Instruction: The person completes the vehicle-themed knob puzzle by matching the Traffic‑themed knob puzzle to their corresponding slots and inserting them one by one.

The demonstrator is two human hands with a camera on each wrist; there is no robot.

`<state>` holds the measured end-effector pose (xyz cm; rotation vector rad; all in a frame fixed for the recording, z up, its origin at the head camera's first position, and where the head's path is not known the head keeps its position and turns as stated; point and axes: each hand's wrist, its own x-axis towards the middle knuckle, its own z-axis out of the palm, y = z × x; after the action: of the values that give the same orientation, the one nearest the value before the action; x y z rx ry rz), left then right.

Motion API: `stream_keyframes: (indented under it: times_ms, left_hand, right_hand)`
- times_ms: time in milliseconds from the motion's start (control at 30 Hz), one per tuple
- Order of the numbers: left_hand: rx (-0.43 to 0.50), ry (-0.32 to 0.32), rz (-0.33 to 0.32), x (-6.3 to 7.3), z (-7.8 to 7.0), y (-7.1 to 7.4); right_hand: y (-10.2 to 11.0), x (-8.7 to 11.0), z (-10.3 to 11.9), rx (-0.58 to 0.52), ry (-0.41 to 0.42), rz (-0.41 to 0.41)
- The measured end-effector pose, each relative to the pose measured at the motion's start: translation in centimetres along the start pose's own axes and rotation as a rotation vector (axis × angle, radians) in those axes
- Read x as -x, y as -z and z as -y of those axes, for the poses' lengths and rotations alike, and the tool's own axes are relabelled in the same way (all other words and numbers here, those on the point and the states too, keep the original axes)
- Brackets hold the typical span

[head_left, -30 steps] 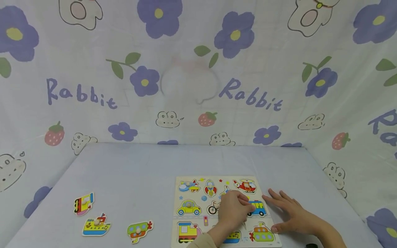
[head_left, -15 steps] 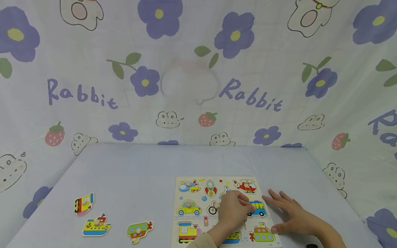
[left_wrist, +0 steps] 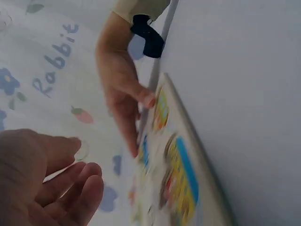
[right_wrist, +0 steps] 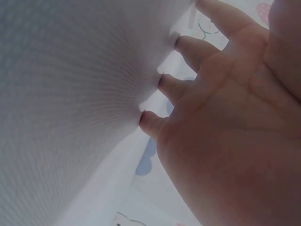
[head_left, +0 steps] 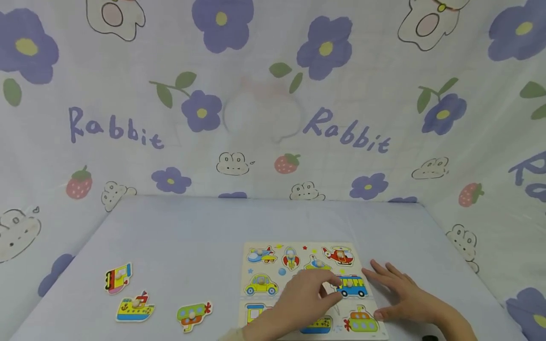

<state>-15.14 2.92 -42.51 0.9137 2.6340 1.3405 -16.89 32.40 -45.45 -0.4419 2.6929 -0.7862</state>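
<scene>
My left hand hovers over the middle of a wooden peg puzzle board, covering part of it. A gap shows between thumb and forefinger, and nothing is held. Just right of those fingertips, the bus piece lies on the board with its knob visible. In the left wrist view, the left hand has bent fingers apart from the thumb. My right hand rests spread at the board's right edge, its thumb touching there. The right wrist view shows the right hand's fingertips pressing into the cloth tabletop.
Loose on the table's left lie a train piece, a ship piece and a submarine piece. A small dark object sits at the bottom edge. Patterned cloth walls enclose the table's back and sides.
The left hand has let go of the bus piece's knob and drawn back slightly toward the left and down, uncovering the bus. The right hand stays in place.
</scene>
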Motion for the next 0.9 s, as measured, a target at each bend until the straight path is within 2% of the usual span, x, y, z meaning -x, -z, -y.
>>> stream_keyframes:
  times_ms: [67, 133, 200, 267, 333, 400, 467, 533, 567, 633, 733, 900]
  left_hand:
    - [-0.046, -0.049, 0.008, 1.5, 0.3, 2.5]
    - [-0.079, -0.064, -0.019, 3.2, 1.4, 5.1]
    - [-0.113, -0.057, -0.055, 4.9, 3.1, 8.2]
    - [-0.159, -0.04, -0.09, 7.2, 5.1, 12.0]
    - [-0.204, 0.008, -0.169, 10.0, 7.0, 16.4]
    - [-0.222, 0.079, -0.274, 13.1, 8.8, 20.8]
    - [-0.177, 0.159, -0.398, 16.0, 10.2, 24.7]
    - [-0.115, 0.229, -0.496, 18.2, 11.7, 27.5]
    - [-0.092, 0.253, -0.532, 18.9, 12.6, 28.4]
    - [-0.069, 0.294, -0.578, 20.0, 14.4, 29.4]
    - [-0.066, 0.369, -0.619, 21.3, 17.1, 29.3]
    - [-0.088, 0.476, -0.57, 23.0, 20.3, 28.3]
  right_hand:
    - [0.1, -0.1, 0.1, 0.01, -0.004, -0.003]
    - [0.1, -0.2, 0.1, 0.019, -0.023, -0.005]
    - [0.0, -0.3, 0.2, 0.027, -0.046, -0.006]
    - [0.0, -0.5, 0.3, 0.026, -0.063, -0.002]
    - [-0.1, -0.7, 0.4, 0.026, -0.073, 0.002]
    - [-0.1, -0.8, 0.5, 0.022, -0.07, 0.009]
    - [-0.1, -0.8, 0.5, 0.026, -0.075, 0.009]
    - [-0.1, -0.7, 0.5, 0.033, -0.077, 0.008]
    - [0.0, -0.6, 0.4, 0.038, -0.075, 0.006]
    - [0.1, -0.4, 0.3, 0.045, -0.08, 0.001]
    - [0.2, -0.2, 0.2, 0.039, -0.081, 0.001]
    - [0.1, -0.2, 0.3, 0.015, -0.071, 0.016]
